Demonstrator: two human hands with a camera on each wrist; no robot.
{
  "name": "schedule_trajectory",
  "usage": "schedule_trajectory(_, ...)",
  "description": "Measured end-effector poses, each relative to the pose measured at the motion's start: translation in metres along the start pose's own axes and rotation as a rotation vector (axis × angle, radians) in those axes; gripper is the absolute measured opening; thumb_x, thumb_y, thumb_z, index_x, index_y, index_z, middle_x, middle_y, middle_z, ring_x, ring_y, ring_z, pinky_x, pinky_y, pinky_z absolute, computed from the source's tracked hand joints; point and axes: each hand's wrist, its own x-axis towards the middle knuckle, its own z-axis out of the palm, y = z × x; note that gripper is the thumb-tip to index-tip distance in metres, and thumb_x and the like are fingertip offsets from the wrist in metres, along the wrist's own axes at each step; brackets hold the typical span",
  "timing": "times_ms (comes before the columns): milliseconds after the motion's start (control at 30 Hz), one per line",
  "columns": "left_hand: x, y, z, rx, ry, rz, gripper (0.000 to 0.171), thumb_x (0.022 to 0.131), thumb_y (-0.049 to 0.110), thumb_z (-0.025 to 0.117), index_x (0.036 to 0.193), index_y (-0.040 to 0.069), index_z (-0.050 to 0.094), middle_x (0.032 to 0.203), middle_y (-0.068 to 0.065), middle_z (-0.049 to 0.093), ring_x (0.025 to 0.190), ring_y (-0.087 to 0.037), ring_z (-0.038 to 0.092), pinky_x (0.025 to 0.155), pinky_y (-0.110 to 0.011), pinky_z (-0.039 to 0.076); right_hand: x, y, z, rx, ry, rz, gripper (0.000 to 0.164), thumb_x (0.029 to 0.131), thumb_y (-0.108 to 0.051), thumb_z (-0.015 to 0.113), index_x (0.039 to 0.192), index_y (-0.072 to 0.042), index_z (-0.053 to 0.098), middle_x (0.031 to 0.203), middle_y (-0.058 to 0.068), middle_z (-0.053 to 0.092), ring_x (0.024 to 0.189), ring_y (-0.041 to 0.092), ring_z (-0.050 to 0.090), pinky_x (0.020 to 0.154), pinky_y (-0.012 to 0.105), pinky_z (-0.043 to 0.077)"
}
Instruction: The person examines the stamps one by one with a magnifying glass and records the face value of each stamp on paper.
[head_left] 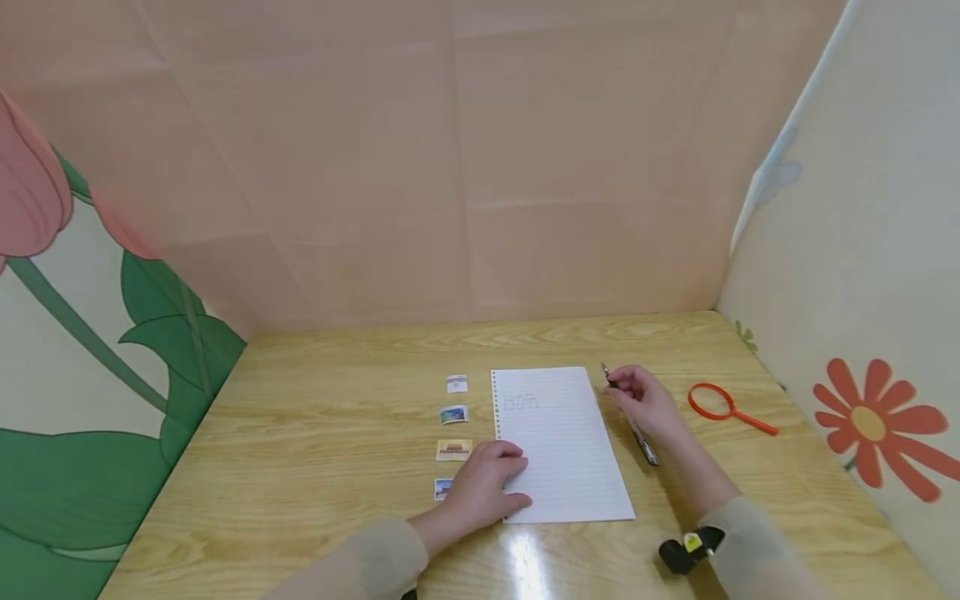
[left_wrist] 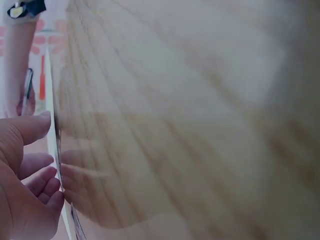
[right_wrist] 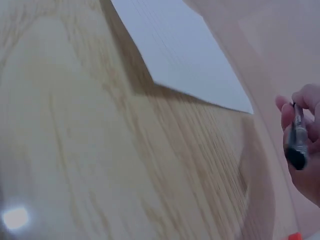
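A lined sheet of loose-leaf paper (head_left: 566, 450) lies on the table, its punched holes along the left edge and faint handwriting near the top. My left hand (head_left: 486, 486) rests on its lower left edge with fingers loosely bent. To the right of the sheet, my right hand (head_left: 649, 404) holds a pen (head_left: 644, 447), its tip pointing up and away from me. The right wrist view shows the pen (right_wrist: 298, 135) end-on between thumb and fingers, beside the paper (right_wrist: 185, 55). Left of the sheet runs a column of several small stamps (head_left: 454, 450), the nearest partly covered by my left hand.
A red magnifying glass (head_left: 750, 421) lies on the table (head_left: 322, 450) to the right of my right hand. Fabric walls enclose the table at the back and both sides. A black device (head_left: 686, 552) is strapped at my right wrist.
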Motion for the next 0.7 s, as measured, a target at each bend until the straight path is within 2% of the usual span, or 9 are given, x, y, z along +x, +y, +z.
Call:
schedule_trajectory(200, -0.002, -0.001, -0.007, -0.054, 0.026, 0.027, 0.049, 0.084, 0.031, 0.079, 0.127, 0.008, 0.068, 0.126, -0.001, 0.062, 0.118, -0.02, 0.053, 0.104, -0.032, 0.04, -0.001, 0.005, -0.014, -0.045, 0.025, 0.076, 0.035, 0.093, -0.002, 0.066, 0.121, 0.005, 0.046, 0.099, 0.03, 0.065, 0.065, 0.009, 0.053, 0.05, 0.024, 0.046)
schedule_trajectory(333, -0.005, -0.004, -0.014, -0.127, 0.059, 0.005, 0.049, 0.084, 0.029, 0.08, 0.127, 0.01, 0.068, 0.126, -0.001, 0.063, 0.118, -0.021, 0.054, 0.103, -0.035, 0.042, -0.003, 0.008, -0.024, -0.07, 0.042, 0.12, 0.039, 0.093, -0.006, 0.068, 0.125, 0.004, 0.047, 0.095, 0.029, 0.064, 0.054, 0.011, 0.053, 0.044, 0.027, 0.046)
schedule_trajectory(433, -0.009, -0.011, -0.02, -0.172, 0.095, -0.017, 0.049, 0.084, 0.028, 0.08, 0.127, 0.01, 0.068, 0.127, -0.001, 0.062, 0.119, -0.022, 0.055, 0.103, -0.037, 0.043, -0.005, 0.011, -0.03, -0.076, 0.045, 0.133, 0.039, 0.094, -0.007, 0.067, 0.127, 0.004, 0.048, 0.094, 0.026, 0.062, 0.049, 0.014, 0.052, 0.042, 0.03, 0.046)
schedule_trajectory(700, -0.021, -0.033, -0.041, -0.238, 0.191, -0.045, 0.048, 0.082, 0.02, 0.081, 0.124, 0.003, 0.067, 0.127, -0.008, 0.062, 0.118, -0.028, 0.056, 0.1, -0.045, 0.045, -0.008, 0.019, -0.041, -0.216, 0.101, 0.143, 0.037, 0.093, -0.011, 0.069, 0.124, 0.002, 0.055, 0.084, 0.012, 0.059, 0.049, 0.015, 0.053, 0.043, 0.029, 0.047)
